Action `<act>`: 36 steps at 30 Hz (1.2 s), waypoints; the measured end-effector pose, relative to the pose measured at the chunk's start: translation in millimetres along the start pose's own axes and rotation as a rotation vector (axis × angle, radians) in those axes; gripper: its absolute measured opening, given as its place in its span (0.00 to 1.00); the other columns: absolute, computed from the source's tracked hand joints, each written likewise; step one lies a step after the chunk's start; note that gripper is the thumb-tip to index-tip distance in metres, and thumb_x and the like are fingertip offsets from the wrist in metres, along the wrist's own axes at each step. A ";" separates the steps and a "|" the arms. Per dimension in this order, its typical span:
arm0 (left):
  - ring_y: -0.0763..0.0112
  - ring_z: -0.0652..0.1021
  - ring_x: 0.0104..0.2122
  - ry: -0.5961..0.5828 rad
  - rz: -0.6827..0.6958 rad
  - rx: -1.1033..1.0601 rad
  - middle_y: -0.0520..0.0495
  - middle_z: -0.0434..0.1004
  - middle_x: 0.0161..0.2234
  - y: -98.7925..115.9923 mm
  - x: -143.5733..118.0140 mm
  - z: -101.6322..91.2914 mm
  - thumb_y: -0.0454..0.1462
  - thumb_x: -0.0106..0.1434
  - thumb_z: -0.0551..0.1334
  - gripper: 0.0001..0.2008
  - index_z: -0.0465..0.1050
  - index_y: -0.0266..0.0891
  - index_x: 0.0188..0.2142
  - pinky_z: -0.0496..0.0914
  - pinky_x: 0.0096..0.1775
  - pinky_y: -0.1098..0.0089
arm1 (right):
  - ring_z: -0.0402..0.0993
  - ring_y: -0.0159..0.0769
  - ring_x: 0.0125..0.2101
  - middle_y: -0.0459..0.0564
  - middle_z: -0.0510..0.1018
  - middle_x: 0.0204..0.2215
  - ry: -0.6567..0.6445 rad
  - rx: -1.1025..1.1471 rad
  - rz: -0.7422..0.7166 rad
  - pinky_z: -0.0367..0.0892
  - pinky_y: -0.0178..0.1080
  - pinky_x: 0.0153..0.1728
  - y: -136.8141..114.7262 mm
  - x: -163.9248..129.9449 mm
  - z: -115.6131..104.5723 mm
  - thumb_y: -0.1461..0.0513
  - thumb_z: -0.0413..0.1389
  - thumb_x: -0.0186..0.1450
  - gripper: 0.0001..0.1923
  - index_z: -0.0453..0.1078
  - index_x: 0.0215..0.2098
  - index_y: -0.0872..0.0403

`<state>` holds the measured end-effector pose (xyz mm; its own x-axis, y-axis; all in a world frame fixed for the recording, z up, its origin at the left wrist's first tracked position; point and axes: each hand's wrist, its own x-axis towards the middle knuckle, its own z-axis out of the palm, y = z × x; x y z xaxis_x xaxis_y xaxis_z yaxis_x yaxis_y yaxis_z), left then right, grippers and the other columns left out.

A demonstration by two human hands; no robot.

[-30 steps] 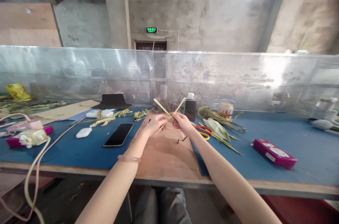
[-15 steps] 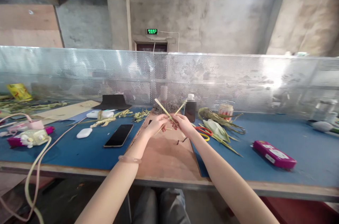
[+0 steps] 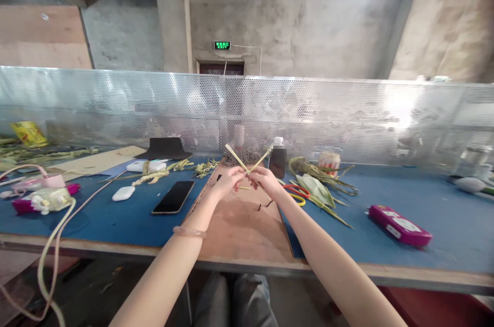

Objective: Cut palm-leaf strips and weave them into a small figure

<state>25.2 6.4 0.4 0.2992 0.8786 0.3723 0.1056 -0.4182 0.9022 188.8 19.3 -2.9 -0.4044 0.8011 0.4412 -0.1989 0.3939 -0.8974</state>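
Your left hand (image 3: 227, 181) and right hand (image 3: 263, 178), both pinched shut, hold 2 crossed strips (image 3: 247, 160) at crossing, above board (image 3: 243, 229) on worktop (image 3: 96, 219); scissors (image 3: 295, 192) near right.

Over the last second, the left hand (image 3: 228, 178) and the right hand (image 3: 263, 178) have risen slightly above the brown wooden board (image 3: 247, 224) and drawn closer together, so that their fingertips now meet at one point. The two pale yellow-green flat leaf strips (image 3: 247, 160) pinched between them have shifted with the hands: their crossing point now sits right at the fingertips, and the free ends fan upward in a tighter V. The lower end of the strip, which a second ago trailed down below the left hand toward the board, is now drawn up and mostly hidden behind the fingers. The camera view has tilted down very slightly.
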 end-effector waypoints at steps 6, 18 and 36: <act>0.78 0.61 0.16 -0.005 0.008 0.099 0.58 0.56 0.16 2.6 -1.8 0.5 0.38 0.55 0.57 0.07 0.67 0.37 0.32 0.60 0.20 0.76 | 0.61 0.25 0.16 0.40 0.66 0.16 0.048 -0.089 -0.021 0.59 0.31 0.16 2.2 -1.1 3.7 0.54 0.62 0.52 0.16 0.69 0.31 0.57; 0.76 0.65 0.18 -0.003 0.016 0.069 0.55 0.62 0.19 -4.3 2.4 -0.7 0.44 0.57 0.58 0.11 0.65 0.37 0.32 0.61 0.21 0.75 | 0.57 0.22 0.16 0.42 0.68 0.19 0.063 -0.001 0.028 0.52 0.28 0.16 4.0 1.2 2.2 0.60 0.57 0.52 0.12 0.70 0.34 0.58; 0.74 0.62 0.19 0.086 0.047 0.248 0.57 0.57 0.15 13.1 -3.7 5.6 0.40 0.57 0.58 0.10 0.72 0.36 0.34 0.56 0.24 0.74 | 0.54 0.21 0.12 0.39 0.66 0.17 0.165 -0.103 -0.003 0.48 0.29 0.12 3.4 -0.1 5.3 0.53 0.61 0.51 0.17 0.69 0.32 0.57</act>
<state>30.8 -3.7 9.7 0.2286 0.8687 0.4395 0.3256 -0.4937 0.8064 183.5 18.2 -6.0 -0.2505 0.8594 0.4458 -0.1044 0.4338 -0.8949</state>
